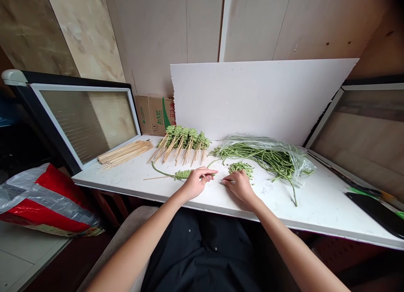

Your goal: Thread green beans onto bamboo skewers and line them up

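My left hand (198, 182) is closed in a pinch, with a small bit of green bean (213, 175) showing at its fingertips. Just behind it a long bean (182, 174), folded back and forth on a thin wooden skewer (158, 178), lies on the white table; the hand covers its right part. My right hand (240, 186) is closed, fingertips together near the tabletop; what they hold, if anything, is hidden. It is in front of a small pile of short bean pieces (241, 168).
Finished bean skewers (183, 140) are stacked at the back, left of a clear plastic bag (303, 161) with loose long beans (271, 155). Bare skewers (126, 153) lie at left. A white board (252, 98) stands behind; a black phone-like object (375, 212) lies far right.
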`<state>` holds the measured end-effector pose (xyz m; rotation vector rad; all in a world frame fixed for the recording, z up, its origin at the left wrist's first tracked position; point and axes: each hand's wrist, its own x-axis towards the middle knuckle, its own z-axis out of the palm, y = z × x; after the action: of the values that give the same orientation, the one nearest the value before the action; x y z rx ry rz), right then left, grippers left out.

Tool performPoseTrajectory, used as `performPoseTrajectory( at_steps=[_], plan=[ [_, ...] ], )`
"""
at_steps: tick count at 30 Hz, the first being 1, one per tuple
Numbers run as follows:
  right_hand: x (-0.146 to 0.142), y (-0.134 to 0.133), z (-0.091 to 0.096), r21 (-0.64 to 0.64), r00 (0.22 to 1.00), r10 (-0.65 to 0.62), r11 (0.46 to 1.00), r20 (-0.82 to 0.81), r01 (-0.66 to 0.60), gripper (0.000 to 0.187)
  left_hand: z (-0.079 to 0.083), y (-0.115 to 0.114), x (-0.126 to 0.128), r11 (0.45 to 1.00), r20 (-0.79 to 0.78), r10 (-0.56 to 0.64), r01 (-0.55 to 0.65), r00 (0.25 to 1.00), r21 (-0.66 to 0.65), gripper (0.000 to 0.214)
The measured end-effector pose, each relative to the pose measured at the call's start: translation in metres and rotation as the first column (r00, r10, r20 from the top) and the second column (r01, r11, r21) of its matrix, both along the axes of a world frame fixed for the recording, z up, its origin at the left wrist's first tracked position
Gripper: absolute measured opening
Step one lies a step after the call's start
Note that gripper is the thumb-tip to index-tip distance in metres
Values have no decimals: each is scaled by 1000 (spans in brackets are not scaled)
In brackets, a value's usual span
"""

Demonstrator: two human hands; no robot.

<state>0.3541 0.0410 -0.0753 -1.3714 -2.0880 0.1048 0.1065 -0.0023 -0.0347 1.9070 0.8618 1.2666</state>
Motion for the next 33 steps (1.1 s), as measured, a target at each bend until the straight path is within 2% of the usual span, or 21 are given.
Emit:
performPoseTrajectory(
  at_steps=[2, 5, 8, 12, 16, 20, 25, 28, 33],
  plan=[
    [0, -2, 2, -12, 999, 33, 999, 37, -33, 29, 0, -1, 1, 998, 17, 31, -30, 999, -59, 34],
    [-2, -7, 14, -2, 995, 98, 995, 26, -98, 36, 2, -2, 0, 994, 6, 81, -80, 997, -68, 48],
    [-9, -20, 35, 36, 976, 191, 981, -104, -188, 44, 6, -5, 0, 993, -26, 110, -111, 994, -43, 54],
    [-24, -39, 55, 32, 897, 327, 942, -298, -333, 42, 11, -9, 3, 994, -50, 110, -110, 993, 5, 54],
    [-34, -45, 56, 133, 856, 357, 934, -374, -332, 30, 13, -11, 1, 994, -93, 100, -97, 991, 41, 56],
    [-34, -41, 52, 189, 829, 341, 940, -443, -285, 25, 12, -12, -11, 979, -135, 194, -183, 972, 90, 44],
    [-34, -44, 56, 217, 849, 371, 926, -376, -309, 22, 8, -11, -24, 960, -114, 245, -223, 963, 171, 20],
    [-37, -50, 60, 268, 869, 401, 906, -290, -329, 23, 8, -12, -23, 970, -118, 202, -183, 972, 159, 24],
    [-43, -54, 60, 334, 872, 444, 870, -206, -364, 14, 10, -18, -18, 976, -144, 163, -138, 976, 168, 34]
  ],
)
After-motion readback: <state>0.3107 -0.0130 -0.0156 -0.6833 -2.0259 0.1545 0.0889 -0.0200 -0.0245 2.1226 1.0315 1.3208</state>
